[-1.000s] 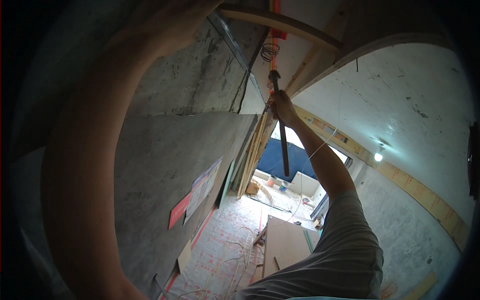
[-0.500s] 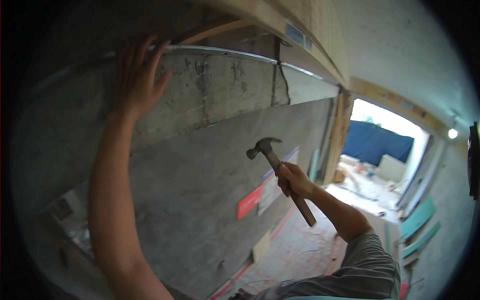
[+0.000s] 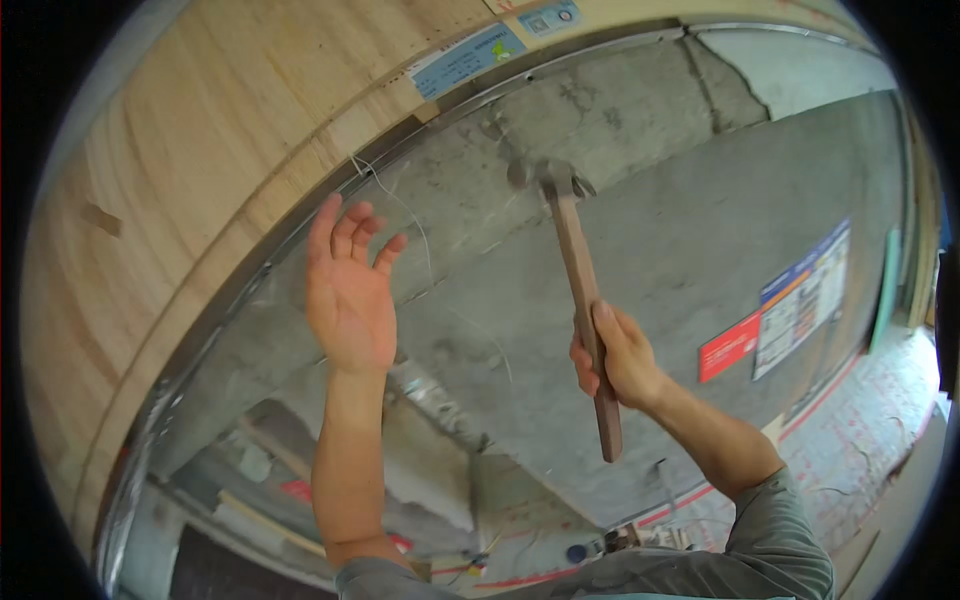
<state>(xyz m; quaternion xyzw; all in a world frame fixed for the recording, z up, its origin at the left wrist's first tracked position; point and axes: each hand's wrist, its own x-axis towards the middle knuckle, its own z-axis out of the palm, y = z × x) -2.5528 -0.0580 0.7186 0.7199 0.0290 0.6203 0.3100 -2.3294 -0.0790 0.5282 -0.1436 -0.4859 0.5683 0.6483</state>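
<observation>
My right hand (image 3: 625, 360) is wrapped round the wooden handle of a claw hammer (image 3: 576, 250). The hammer points head up in front of the rough concrete beam (image 3: 630, 110); its head is blurred. Raised to the left, my left hand (image 3: 352, 300) holds nothing. Its palm shows and its fingers are apart, slightly curled. The fingertips are close to a dark metal strip (image 3: 300, 235) along the plywood edge; I cannot tell whether they touch it. A thin pale wire (image 3: 424, 240) hangs from the strip beside that hand.
A large plywood panel (image 3: 230, 120) with blue labels (image 3: 468, 62) spans the upper left. Red and white signs (image 3: 730, 347) are on the grey wall (image 3: 660, 270). Below, tools and debris lie on the floor (image 3: 850, 430). A green board strip (image 3: 886, 290) leans at the right.
My view has swung toward the plywood overhead. My left hand has come off the metal edge of the beam and turned palm into view. The hammer stays in my right hand, now more upright.
</observation>
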